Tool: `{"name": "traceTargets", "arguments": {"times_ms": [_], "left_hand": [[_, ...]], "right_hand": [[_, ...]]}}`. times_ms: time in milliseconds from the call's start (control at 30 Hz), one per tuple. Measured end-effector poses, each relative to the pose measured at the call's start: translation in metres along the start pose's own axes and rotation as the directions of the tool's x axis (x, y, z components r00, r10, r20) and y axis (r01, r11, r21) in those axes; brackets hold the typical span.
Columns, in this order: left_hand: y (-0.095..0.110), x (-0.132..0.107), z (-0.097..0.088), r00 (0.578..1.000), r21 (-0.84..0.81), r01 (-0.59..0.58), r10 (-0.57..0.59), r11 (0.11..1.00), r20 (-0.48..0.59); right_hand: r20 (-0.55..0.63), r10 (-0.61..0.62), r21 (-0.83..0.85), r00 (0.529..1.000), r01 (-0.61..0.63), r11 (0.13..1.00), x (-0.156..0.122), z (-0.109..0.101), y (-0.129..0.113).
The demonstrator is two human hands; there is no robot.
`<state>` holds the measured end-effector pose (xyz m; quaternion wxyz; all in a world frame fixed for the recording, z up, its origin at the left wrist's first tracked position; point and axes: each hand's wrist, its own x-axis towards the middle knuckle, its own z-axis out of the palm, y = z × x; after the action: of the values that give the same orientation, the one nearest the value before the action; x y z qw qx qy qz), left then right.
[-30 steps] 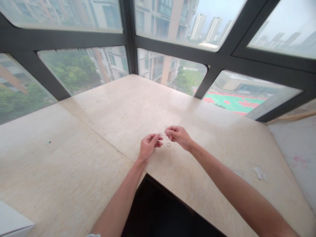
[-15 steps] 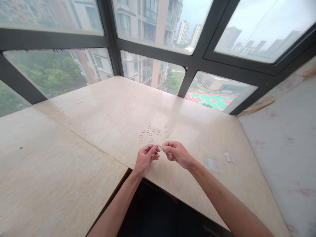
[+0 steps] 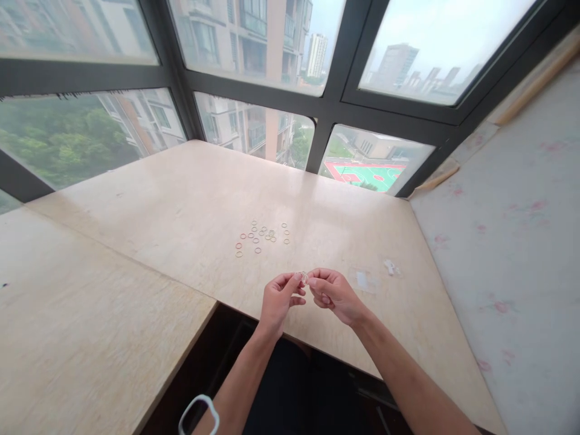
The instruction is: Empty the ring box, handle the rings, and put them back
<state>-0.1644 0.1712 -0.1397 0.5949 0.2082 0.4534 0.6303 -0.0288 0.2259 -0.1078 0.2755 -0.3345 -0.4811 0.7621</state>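
Observation:
My left hand (image 3: pixel 277 302) and my right hand (image 3: pixel 338 296) meet fingertip to fingertip just above the front part of the counter. Pinched between their thumbs and forefingers are small thin rings (image 3: pixel 304 277), pale in colour; how many and how they are joined is too small to tell. Both hands are closed on them. Beyond my hands, to the left, several thin loose rings (image 3: pixel 258 250) lie scattered on the counter, mostly greenish or tan. A reddish ring (image 3: pixel 238 246) lies at their left side.
The beige counter (image 3: pixel 149 205) has a corner cut-out in front of me. At right lie a clear plastic packet (image 3: pixel 361 280) and small white pieces (image 3: pixel 390 267). Dark-framed windows (image 3: pixel 254 84) and a flowered wall (image 3: pixel 512 241) border it. A pale loop (image 3: pixel 216 417) shows by my left forearm.
The view has turned to the right. My joined hands have shifted right and closer to me, away from the loose rings, still pinching the same small rings. The pale loop has come into sight.

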Motion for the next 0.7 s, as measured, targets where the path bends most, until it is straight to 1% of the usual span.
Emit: {"name": "traceTargets", "arguments": {"times_ms": [100, 167, 267, 367, 433, 533, 700], "left_hand": [[-0.005, -0.003, 0.008, 0.996, -0.049, 0.022, -0.017, 0.999, 0.084], [-0.009, -0.005, 0.013, 0.995, -0.044, 0.030, -0.026, 0.999, 0.101], [-0.015, -0.006, 0.018, 0.995, 0.038, 0.034, -0.037, 0.999, 0.095], [-0.019, -0.008, 0.023, 0.994, 0.120, 0.036, -0.048, 0.992, 0.097], [-0.022, -0.009, 0.027, 0.994, 0.153, 0.028, -0.044, 0.988, 0.102], [-0.025, -0.008, 0.033, 0.994, 0.203, -0.016, -0.007, 0.979, 0.112], [-0.033, -0.001, 0.039, 0.987, 0.282, -0.098, 0.058, 0.954, 0.149]], "right_hand": [[-0.079, -0.001, -0.025, 0.997, -0.001, 1.000, -0.010, -0.008, 0.004], [-0.129, -0.008, -0.023, 0.992, 0.005, 1.000, -0.015, -0.014, 0.008], [-0.194, -0.019, -0.024, 0.981, 0.014, 1.000, -0.022, -0.021, 0.014], [-0.242, -0.036, -0.062, 0.970, 0.021, 0.998, -0.027, -0.028, 0.017], [-0.269, -0.060, -0.114, 0.961, 0.030, 0.993, -0.031, -0.032, 0.018], [-0.304, -0.121, -0.218, 0.945, 0.055, 0.974, -0.036, -0.036, 0.018], [-0.330, -0.248, -0.394, 0.911, 0.106, 0.913, -0.041, -0.040, 0.018]]}}
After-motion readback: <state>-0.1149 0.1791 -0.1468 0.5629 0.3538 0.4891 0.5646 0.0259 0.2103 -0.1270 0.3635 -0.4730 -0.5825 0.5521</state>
